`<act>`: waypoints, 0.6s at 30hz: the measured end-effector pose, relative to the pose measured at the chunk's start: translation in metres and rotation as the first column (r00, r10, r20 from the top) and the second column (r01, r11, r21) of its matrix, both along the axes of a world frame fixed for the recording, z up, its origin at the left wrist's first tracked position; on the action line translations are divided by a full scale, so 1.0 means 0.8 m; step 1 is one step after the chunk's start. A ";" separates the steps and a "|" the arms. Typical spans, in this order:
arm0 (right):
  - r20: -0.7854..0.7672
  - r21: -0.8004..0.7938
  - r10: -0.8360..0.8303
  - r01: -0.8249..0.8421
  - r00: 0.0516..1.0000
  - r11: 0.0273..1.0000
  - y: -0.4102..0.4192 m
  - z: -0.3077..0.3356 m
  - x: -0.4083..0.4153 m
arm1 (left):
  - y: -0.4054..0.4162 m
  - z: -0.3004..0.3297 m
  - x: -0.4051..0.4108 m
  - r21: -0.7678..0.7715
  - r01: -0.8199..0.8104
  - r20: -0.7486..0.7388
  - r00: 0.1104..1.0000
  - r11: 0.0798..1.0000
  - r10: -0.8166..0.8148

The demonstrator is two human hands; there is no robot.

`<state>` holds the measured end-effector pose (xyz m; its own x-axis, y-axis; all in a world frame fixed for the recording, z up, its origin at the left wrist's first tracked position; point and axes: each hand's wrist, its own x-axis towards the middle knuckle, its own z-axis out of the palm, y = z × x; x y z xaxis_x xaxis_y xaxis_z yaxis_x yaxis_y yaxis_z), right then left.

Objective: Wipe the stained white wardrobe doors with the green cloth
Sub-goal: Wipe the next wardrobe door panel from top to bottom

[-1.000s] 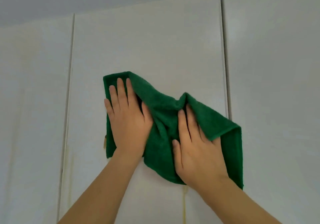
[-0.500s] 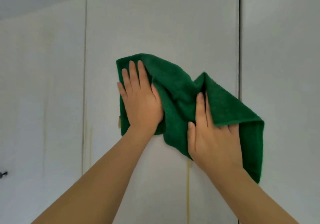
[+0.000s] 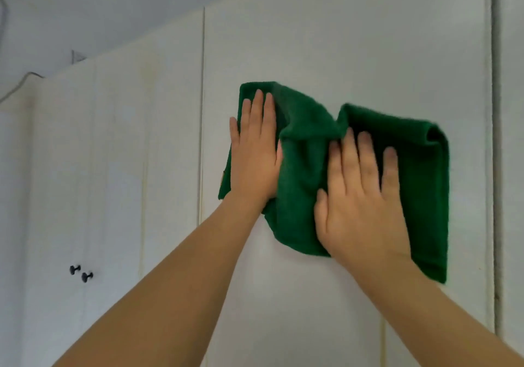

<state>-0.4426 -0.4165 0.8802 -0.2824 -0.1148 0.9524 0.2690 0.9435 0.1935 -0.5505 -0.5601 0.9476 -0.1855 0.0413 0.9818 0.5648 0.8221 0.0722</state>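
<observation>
Both hands hide much of the green cloth (image 3: 306, 151).

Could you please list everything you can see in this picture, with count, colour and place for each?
cloth: one, green, bunched against the middle wardrobe door under both hands.
wardrobe doors: at least four, white, filling most of the view.
stains: several, yellowish, a patch and streaks on the door left of the cloth, one streak low under the right arm.
knobs: two, black, low on the far left doors.
cable: one, grey, on the wall at upper left.
left hand: one, flat on the cloth's left part.
right hand: one, flat on the cloth's right part, fingers spread.
</observation>
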 end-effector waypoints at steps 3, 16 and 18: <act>0.027 0.015 0.089 -0.089 0.996 0.996 -0.009 -0.029 -0.010 | -0.006 -0.078 -0.005 0.176 -0.057 0.083 0.996 0.983 0.043; -0.062 -0.017 0.047 -0.048 0.997 0.999 -0.050 0.039 -0.042 | -0.111 -0.084 -0.055 0.257 0.007 0.125 0.991 0.966 -0.041; -0.027 0.040 0.050 -0.049 0.998 0.998 -0.050 0.033 -0.043 | -0.098 -0.141 -0.044 0.310 0.038 0.140 0.987 0.950 -0.085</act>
<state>-0.4769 -0.4565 0.9062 -0.2490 -0.1658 0.9542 0.2281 0.9475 0.2241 -0.5859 -0.6383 0.8348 -0.3378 -0.2403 0.9100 0.5767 0.7112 0.4019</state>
